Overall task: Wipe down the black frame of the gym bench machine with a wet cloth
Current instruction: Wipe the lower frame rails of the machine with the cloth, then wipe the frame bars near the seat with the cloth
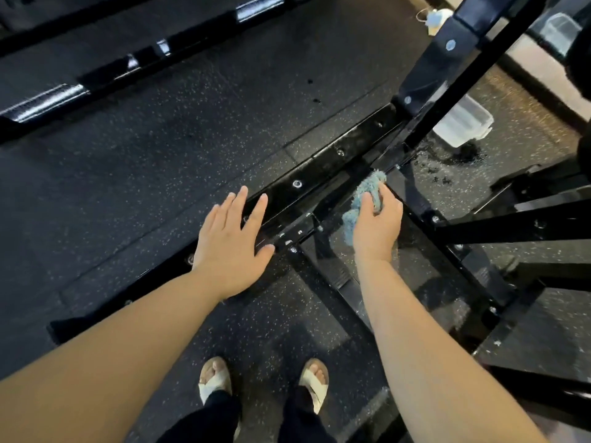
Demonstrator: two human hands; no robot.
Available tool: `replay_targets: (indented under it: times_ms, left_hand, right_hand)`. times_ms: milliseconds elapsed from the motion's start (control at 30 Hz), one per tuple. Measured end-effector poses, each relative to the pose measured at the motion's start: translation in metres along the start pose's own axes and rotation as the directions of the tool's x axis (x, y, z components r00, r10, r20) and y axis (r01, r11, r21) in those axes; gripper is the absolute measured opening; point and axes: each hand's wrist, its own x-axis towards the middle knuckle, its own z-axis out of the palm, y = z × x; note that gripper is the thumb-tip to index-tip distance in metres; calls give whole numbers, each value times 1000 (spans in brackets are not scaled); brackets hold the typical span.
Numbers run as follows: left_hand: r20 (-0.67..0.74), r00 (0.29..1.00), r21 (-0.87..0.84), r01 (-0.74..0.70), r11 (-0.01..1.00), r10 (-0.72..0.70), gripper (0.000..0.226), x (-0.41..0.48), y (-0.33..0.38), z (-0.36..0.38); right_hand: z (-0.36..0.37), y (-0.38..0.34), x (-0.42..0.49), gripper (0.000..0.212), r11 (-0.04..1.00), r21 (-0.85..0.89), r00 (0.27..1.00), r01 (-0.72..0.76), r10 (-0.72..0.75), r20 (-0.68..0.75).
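- The right hand (377, 225) has its fingers clenched round a bunched blue cloth (363, 199), pressing it on a low bar of the black frame (319, 174) near the floor.
- The left hand (232, 241) lies flat on the long bar, fingers released.
- Risk: water spots on the floor (160, 139) by the white tub (463, 123) could make sandals slip.
- The bunched cloth may skip the bolt heads.

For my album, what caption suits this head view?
Right hand wipes black frame with blue cloth; left hand open.
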Motion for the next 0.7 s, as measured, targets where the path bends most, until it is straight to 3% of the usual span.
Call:
replay_targets:
  times_ms: [100, 200, 267, 367, 433, 533, 700]
  left_hand:
    - [-58, 998, -125, -16, 992, 8, 65, 0, -6, 0]
    - [-133, 991, -146, -11, 989, -9, 58, 1, -3, 3]
    - [-193, 981, -141, -12, 990, -16, 64, 3, -1, 5]
    - [-293, 956, -162, -29, 986, -19, 78, 5, -1, 8]
    - [-345, 938, -152, -27, 988, -28, 68, 6, -1, 14]
    - [-381, 922, -128, 12, 992, -60, 48, 9, 1, 19]
    - [-492, 870, -25, 4, 1000, -16, 47, 9, 1, 32]
  right_hand:
    - [30, -8, -22, 38, 976, 219, 999, -8, 0, 36]
    - [76, -11, -69, 49, 962, 254, 989, 103, -125, 73]
    - [102, 0, -111, 53, 955, 272, 984, 121, -151, 94]
    - [117, 25, -143, 53, 922, 380, 952, 70, -176, 251]
    - [120, 30, -133, 57, 888, 411, 938, 205, -298, 177]
    - [116, 21, -89, 52, 848, 527, 978, 52, -150, 145]
    - [88, 52, -36, 45, 819, 556, 990, 140, -131, -56]
